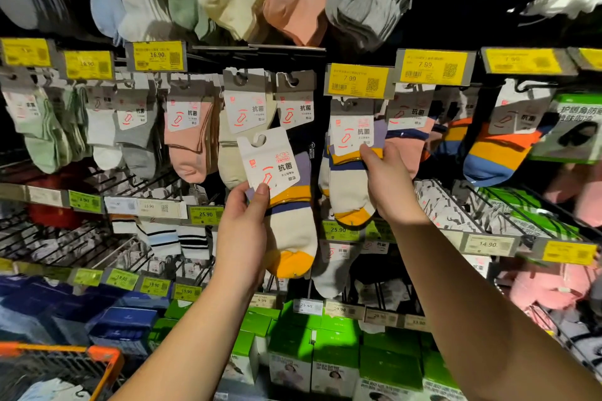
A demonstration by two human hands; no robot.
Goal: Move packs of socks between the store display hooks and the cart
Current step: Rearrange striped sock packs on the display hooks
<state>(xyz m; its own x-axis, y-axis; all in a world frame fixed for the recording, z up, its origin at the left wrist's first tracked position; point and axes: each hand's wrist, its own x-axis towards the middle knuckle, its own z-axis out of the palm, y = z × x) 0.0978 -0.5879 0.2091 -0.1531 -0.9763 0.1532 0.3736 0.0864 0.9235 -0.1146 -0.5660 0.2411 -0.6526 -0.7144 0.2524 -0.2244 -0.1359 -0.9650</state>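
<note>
My left hand [242, 228] pinches a pack of cream socks with yellow, blue and purple bands [286, 205] by the lower edge of its white card; the pack is off the hooks, in front of the display. My right hand [389, 179] grips a matching pack [350, 166] that hangs on a hook under a yellow 7.99 tag [358, 80], thumb on the card's lower corner. The orange-rimmed wire cart [97, 365] sits at the bottom left, with pale socks inside.
Rows of hooks carry more sock packs: green, grey, pink [192, 140], cream to the left, striped orange and blue ones [495, 153] to the right. Loose socks hang above. Wire shelves with price tags and green boxes [335, 358] lie below.
</note>
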